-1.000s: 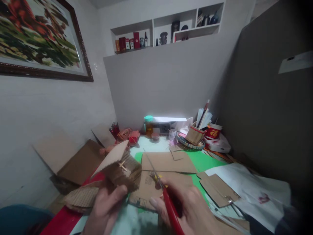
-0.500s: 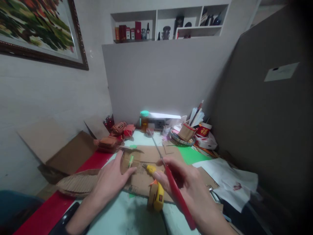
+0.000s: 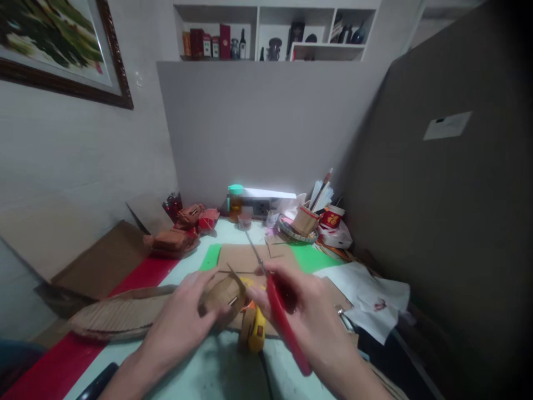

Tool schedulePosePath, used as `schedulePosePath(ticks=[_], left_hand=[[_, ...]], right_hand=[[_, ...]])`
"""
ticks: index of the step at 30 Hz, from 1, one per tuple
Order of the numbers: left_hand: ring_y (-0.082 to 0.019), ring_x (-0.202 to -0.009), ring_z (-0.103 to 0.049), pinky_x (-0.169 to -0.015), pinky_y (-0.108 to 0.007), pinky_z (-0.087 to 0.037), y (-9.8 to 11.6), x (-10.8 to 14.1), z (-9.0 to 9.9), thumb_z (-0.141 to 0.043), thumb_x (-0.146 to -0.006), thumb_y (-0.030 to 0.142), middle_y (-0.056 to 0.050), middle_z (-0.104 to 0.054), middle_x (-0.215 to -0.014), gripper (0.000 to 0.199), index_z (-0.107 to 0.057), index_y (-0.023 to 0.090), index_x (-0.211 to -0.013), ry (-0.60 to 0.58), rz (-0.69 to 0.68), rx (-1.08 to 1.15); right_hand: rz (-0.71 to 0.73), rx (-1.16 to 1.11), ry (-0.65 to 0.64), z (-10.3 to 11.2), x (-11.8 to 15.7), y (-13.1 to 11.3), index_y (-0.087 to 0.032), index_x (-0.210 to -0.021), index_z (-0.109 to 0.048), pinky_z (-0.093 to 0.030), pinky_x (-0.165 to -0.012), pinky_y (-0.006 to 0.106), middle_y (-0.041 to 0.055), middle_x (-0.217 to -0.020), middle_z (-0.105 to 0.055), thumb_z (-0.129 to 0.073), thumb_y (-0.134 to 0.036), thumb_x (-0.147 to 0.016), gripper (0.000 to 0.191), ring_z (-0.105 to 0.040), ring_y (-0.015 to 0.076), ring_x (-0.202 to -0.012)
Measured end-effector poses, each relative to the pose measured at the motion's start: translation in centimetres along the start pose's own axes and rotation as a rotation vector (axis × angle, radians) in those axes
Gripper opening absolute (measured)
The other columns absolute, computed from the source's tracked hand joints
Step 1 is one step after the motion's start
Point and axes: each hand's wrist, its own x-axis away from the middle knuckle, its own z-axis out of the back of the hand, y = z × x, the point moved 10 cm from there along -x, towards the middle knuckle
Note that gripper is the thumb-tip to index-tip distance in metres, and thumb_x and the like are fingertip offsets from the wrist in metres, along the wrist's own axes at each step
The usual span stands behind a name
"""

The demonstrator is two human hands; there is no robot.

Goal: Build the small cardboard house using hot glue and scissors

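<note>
My right hand (image 3: 303,311) is closed round the red handles of a pair of scissors (image 3: 287,328), whose thin blades point up and away. My left hand (image 3: 187,311) grips a small brown cardboard piece (image 3: 222,294) with a pointed strip sticking up from it. The two hands are close together over a flat cardboard sheet (image 3: 245,258). Just below them lies a yellow tape measure (image 3: 258,330) beside a small brown block. A yellow tool behind the cardboard piece is mostly hidden.
A long corrugated cardboard piece (image 3: 120,314) lies at the left. Farther back stand a green-lidded jar (image 3: 235,203), a basket (image 3: 297,230) and a red cup (image 3: 332,216). White paper (image 3: 370,291) lies at the right, with a cardboard box (image 3: 112,258) at the far left.
My left hand has picked up the brown cardboard piece from the sheet and brought it nearer the scissors. The whole view has shifted slightly.
</note>
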Motion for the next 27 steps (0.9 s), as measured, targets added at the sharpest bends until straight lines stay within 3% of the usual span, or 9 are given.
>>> schedulePosePath(ticks=[4,8,10,13,17,22,27], left_hand=[[-0.031,-0.113,-0.06,-0.098,-0.042,-0.046,1.5,0.7,4.4,-0.058,-0.091,0.054,-0.008,-0.066,-0.121,0.037,-0.065,0.024,-0.111,0.199,0.047,0.322],[-0.023,-0.123,-0.057,-0.097,-0.028,-0.049,3.4,1.4,6.6,-0.054,-0.094,0.045,-0.002,-0.067,-0.12,0.026,-0.063,0.028,-0.113,0.25,0.024,0.761],[-0.022,-0.123,-0.056,-0.097,-0.024,-0.049,4.6,1.3,6.3,-0.062,-0.091,0.04,-0.002,-0.067,-0.118,0.029,-0.06,0.028,-0.118,0.155,-0.017,0.907],[-0.015,-0.101,-0.062,-0.085,-0.019,-0.05,5.4,1.4,5.2,-0.075,-0.083,0.034,0.0,-0.068,-0.103,0.043,-0.057,0.029,-0.122,0.003,-0.005,0.938],[-0.01,-0.085,-0.06,-0.079,-0.017,-0.048,4.9,1.6,4.9,-0.078,-0.082,0.026,0.004,-0.066,-0.085,0.042,-0.057,0.027,-0.118,0.01,0.068,0.913],[-0.017,-0.094,-0.066,-0.082,-0.024,-0.051,5.1,1.7,3.7,-0.079,-0.077,0.03,0.0,-0.071,-0.096,0.063,-0.046,0.026,-0.13,-0.075,0.133,0.941],[-0.017,-0.091,-0.068,-0.083,-0.025,-0.052,5.0,1.7,4.0,-0.079,-0.079,0.025,-0.001,-0.073,-0.092,0.063,-0.046,0.024,-0.132,-0.012,0.146,0.913]], right_hand=[[0.283,0.283,0.098,-0.3,1.0,-2.0,-0.021,-0.104,-0.066,-0.042,-0.057,0.026,-0.0016,-0.075,-0.066,-0.064,-0.032,-0.09,0.018,-0.058,0.0165,-0.061],[0.53,0.561,0.137,-1.5,2.1,-3.3,-0.017,-0.121,-0.06,-0.051,-0.063,0.032,0.0062,-0.091,-0.067,-0.055,-0.025,-0.088,0.034,-0.065,0.0246,-0.079],[0.611,0.641,0.154,-2.0,2.5,-3.6,-0.013,-0.125,-0.059,-0.052,-0.066,0.034,0.0086,-0.092,-0.066,-0.055,-0.025,-0.089,0.039,-0.065,0.0261,-0.081],[0.69,0.717,0.207,-2.4,3.1,-4.1,-0.008,-0.126,-0.059,-0.05,-0.068,0.037,0.0104,-0.092,-0.065,-0.057,-0.027,-0.091,0.04,-0.063,0.0275,-0.082],[0.735,0.791,0.287,-2.6,3.6,-4.9,-0.007,-0.126,-0.06,-0.043,-0.068,0.037,0.01,-0.089,-0.067,-0.06,-0.021,-0.092,0.037,-0.06,0.0268,-0.081],[0.761,0.817,0.3,-2.8,3.8,-5.4,-0.007,-0.124,-0.062,-0.04,-0.07,0.038,0.011,-0.089,-0.068,-0.058,-0.019,-0.091,0.035,-0.056,0.0274,-0.081],[0.825,0.848,0.31,-3.0,4.2,-5.7,-0.006,-0.123,-0.064,-0.038,-0.069,0.038,0.0103,-0.085,-0.066,-0.062,-0.019,-0.088,0.038,-0.055,0.0274,-0.08]])
